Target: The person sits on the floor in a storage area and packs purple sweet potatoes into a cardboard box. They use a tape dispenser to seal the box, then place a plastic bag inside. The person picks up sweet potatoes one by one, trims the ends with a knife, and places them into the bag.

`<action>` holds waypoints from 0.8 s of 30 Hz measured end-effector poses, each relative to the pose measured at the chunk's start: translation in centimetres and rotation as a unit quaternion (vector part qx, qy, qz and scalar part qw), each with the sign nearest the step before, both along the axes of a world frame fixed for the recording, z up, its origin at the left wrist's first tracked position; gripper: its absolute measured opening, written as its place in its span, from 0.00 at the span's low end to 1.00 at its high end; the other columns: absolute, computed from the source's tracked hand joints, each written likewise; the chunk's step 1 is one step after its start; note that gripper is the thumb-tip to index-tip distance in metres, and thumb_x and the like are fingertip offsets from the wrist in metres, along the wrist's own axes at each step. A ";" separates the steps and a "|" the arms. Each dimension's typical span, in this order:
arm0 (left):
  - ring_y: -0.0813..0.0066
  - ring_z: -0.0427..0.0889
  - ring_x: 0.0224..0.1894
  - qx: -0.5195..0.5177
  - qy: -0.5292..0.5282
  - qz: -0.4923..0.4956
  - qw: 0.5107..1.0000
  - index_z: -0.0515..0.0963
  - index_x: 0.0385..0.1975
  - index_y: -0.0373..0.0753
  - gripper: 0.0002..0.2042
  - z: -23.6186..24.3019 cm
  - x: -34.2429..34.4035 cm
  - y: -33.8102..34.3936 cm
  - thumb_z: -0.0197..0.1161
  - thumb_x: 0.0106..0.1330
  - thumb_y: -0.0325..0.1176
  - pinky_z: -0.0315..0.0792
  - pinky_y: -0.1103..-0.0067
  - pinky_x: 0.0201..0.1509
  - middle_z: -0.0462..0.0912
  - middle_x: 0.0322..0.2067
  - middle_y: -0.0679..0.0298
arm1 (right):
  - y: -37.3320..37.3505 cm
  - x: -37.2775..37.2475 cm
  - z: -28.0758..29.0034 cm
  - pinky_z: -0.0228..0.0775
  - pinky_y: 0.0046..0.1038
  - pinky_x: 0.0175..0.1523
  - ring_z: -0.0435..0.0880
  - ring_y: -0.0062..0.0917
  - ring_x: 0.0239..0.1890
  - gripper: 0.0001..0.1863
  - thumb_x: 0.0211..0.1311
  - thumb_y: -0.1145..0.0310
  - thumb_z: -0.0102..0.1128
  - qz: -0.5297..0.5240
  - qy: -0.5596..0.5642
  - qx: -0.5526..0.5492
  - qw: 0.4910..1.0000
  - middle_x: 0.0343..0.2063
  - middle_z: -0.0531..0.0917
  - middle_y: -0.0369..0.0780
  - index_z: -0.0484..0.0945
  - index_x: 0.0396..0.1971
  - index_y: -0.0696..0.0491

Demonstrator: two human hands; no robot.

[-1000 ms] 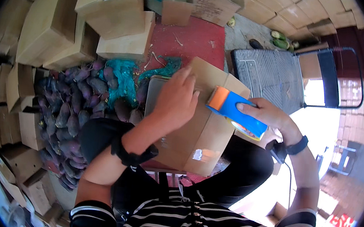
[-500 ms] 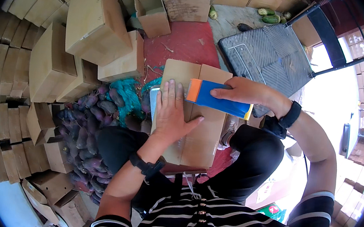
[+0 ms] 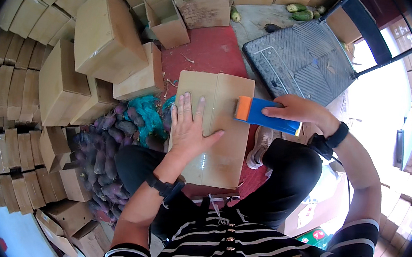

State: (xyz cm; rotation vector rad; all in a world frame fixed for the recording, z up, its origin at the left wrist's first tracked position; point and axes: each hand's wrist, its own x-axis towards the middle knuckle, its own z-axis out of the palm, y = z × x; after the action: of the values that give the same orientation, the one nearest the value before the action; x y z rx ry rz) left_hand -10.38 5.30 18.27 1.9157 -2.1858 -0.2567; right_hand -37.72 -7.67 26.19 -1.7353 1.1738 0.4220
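Observation:
A cardboard box (image 3: pixel 228 151) with its flaps folded down stands between my knees, a seam running down its top. A shiny strip, like clear tape, shows along part of that seam. My left hand (image 3: pixel 190 129) lies flat on the left part of the box top, fingers stretched out and thumb spread. Over the box's right edge, my right hand (image 3: pixel 293 112) grips a blue tape dispenser (image 3: pixel 267 117) with an orange front end, which points left. Whether the dispenser touches the cardboard I cannot tell.
Dark purple root vegetables (image 3: pixel 107 156) are heaped at my left beside teal netting (image 3: pixel 142 114). Cardboard boxes (image 3: pixel 107 38) stand stacked behind them. A grey platform cart (image 3: pixel 303 58) stands at the far right, with green vegetables (image 3: pixel 302 14) beyond it. Red sheeting (image 3: pixel 206 51) covers the floor.
My right hand has moved the tape dispenser rightward and slightly nearer, from over the box's middle to its right edge. The box has turned a little. My left hand has stayed flat on it.

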 end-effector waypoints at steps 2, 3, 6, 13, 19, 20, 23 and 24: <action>0.47 0.44 0.69 0.005 -0.020 -0.009 1.000 0.52 0.65 0.34 0.45 0.0 -0.2 0.2 0.60 0.53 0.57 0.38 0.55 0.68 0.47 0.65 0.40 | -0.2 -0.3 -0.7 0.71 0.27 0.41 0.80 0.30 0.37 0.40 0.53 0.32 0.50 0.001 0.005 -0.004 1.000 0.34 0.80 0.44 0.77 0.42 0.61; 0.47 0.45 0.69 0.001 -0.034 -0.029 0.999 0.52 0.65 0.33 0.44 -0.5 -0.7 0.4 0.59 0.55 0.56 0.39 0.55 0.68 0.47 0.65 0.41 | -0.2 -0.5 -0.9 0.71 0.27 0.42 0.80 0.31 0.38 0.41 0.53 0.32 0.51 0.006 0.012 0.002 1.000 0.35 0.80 0.45 0.77 0.42 0.61; 0.49 0.46 0.69 -0.002 -0.058 -0.073 0.996 0.52 0.64 0.29 0.42 -1.4 -2.4 0.5 0.57 0.58 0.53 0.40 0.57 0.69 0.49 0.66 0.44 | -0.3 -0.9 -1.8 0.71 0.28 0.44 0.79 0.32 0.40 0.42 0.52 0.31 0.51 0.006 0.017 0.005 1.000 0.38 0.80 0.46 0.77 0.43 0.61; 0.52 0.44 0.70 0.012 -0.001 -0.094 0.996 0.50 0.64 0.26 0.44 0.4 -5.0 -1.1 0.56 0.57 0.55 0.39 0.57 0.69 0.49 0.66 0.46 | -0.2 -1.7 -2.9 0.70 0.32 0.43 0.80 0.35 0.38 0.43 0.51 0.31 0.50 -0.007 -0.066 -0.008 0.998 0.35 0.81 0.48 0.78 0.41 0.64; 0.52 0.43 0.70 0.028 -0.036 -0.153 0.987 0.50 0.64 0.27 0.45 -0.2 -5.5 -1.7 0.56 0.56 0.58 0.37 0.57 0.69 0.48 0.67 0.47 | 0.5 -2.8 -4.0 0.69 0.31 0.46 0.79 0.36 0.42 0.45 0.50 0.30 0.50 -0.008 -0.099 -0.008 0.995 0.40 0.80 0.48 0.76 0.45 0.63; 0.53 0.43 0.70 0.028 -0.042 -0.163 0.985 0.50 0.64 0.27 0.45 -0.3 -5.4 -1.8 0.56 0.56 0.58 0.36 0.57 0.69 0.48 0.67 0.47 | 0.5 -2.9 -4.6 0.69 0.31 0.46 0.79 0.36 0.43 0.45 0.50 0.30 0.50 -0.010 -0.110 -0.008 0.994 0.40 0.80 0.48 0.76 0.45 0.63; 0.53 0.42 0.70 0.036 -0.043 -0.162 0.985 0.50 0.64 0.29 0.45 -0.7 -5.5 -2.2 0.56 0.56 0.57 0.36 0.57 0.69 0.47 0.67 0.47 | 0.7 -3.8 -6.3 0.69 0.31 0.45 0.79 0.35 0.41 0.45 0.51 0.30 0.50 -0.021 -0.134 -0.018 0.991 0.38 0.80 0.48 0.76 0.43 0.64; 0.53 0.42 0.70 0.039 -0.045 -0.160 0.985 0.51 0.64 0.29 0.44 -0.6 -5.5 -2.2 0.56 0.56 0.56 0.36 0.57 0.69 0.47 0.67 0.47 | 0.8 -4.2 -6.4 0.70 0.31 0.44 0.80 0.35 0.39 0.44 0.52 0.31 0.50 -0.021 -0.137 -0.028 0.990 0.35 0.80 0.47 0.76 0.42 0.64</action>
State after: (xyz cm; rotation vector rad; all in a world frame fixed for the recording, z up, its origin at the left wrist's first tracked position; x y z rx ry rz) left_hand -15.85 3.13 17.65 1.6323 -2.5776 -0.3165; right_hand -41.93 -6.89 19.75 -1.7491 1.0290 0.1201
